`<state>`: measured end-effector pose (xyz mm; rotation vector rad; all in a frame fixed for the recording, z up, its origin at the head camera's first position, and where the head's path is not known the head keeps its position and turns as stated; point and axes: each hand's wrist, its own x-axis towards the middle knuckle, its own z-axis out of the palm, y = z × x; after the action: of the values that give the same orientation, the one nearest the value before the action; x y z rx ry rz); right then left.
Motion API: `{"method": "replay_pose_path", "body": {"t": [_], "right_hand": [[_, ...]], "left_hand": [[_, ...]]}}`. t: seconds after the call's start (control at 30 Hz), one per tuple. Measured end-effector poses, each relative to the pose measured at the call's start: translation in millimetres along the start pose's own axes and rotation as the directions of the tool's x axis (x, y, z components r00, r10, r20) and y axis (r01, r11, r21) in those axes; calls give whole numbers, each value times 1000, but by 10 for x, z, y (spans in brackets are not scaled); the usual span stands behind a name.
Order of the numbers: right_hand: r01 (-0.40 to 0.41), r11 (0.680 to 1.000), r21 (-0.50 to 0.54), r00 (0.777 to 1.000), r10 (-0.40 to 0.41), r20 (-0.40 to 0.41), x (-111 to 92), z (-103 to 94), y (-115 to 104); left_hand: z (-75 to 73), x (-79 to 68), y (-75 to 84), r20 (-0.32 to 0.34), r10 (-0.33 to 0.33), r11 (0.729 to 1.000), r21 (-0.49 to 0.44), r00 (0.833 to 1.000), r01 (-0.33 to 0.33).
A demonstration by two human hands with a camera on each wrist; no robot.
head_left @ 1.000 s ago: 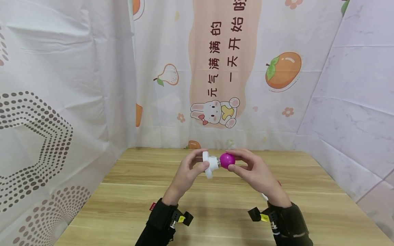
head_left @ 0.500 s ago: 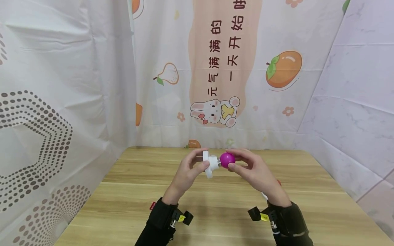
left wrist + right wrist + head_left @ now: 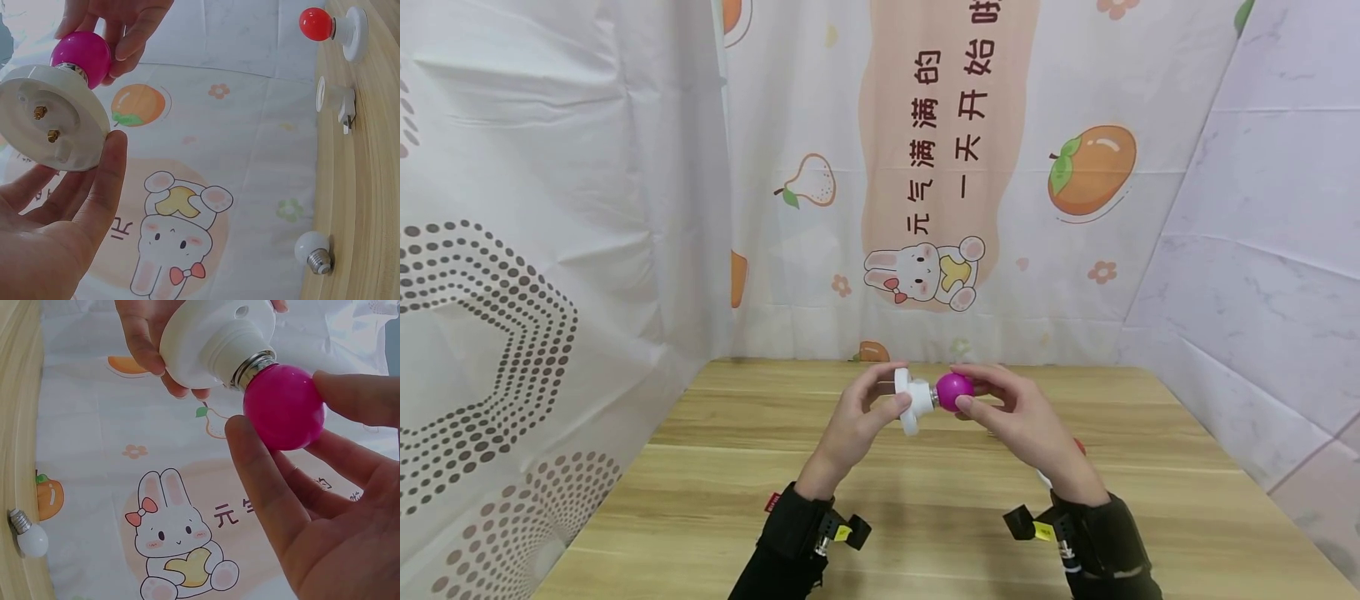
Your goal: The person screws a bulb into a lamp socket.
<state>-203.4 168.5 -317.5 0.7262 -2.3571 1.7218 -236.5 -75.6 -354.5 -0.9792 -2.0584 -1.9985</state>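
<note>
The pink bulb (image 3: 953, 392) and the white socket (image 3: 917, 397) are held above the worktop (image 3: 700, 475), the bulb's metal thread (image 3: 255, 367) being set at the socket's mouth with part of it exposed; the depth of seating cannot be told. The socket's base is gripped at its edge by the bent fingers of the left hand (image 3: 853, 421). The pink bulb is pinched by the fingers of the right hand (image 3: 1026, 417), which are parted to the globe's width. The step in hand is judged to be the joining of bulb and socket, whichever way the bulb is turned: the base is best kept steady, the two axes kept in line, and the globe turned lightly in short strokes, without squeezing. Three bulbs are counted: the pink one, a red bulb (image 3: 316, 24) and a loose white bulb (image 3: 310, 247). Three sockets are counted: the held one, the red bulb's socket (image 3: 357, 35) and a bulbless socket (image 3: 336, 99). Two brass screws (image 3: 53, 135) are seen under the held base.
</note>
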Motion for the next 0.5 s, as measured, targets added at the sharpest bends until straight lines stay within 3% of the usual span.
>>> {"method": "replay_pose_path", "body": {"t": [0.5], "right_hand": [[-3, 1000, 8, 1000, 4, -12, 3, 12, 20]], "left_hand": [[11, 5, 8, 2, -13, 1000, -18, 1000, 14]]}}
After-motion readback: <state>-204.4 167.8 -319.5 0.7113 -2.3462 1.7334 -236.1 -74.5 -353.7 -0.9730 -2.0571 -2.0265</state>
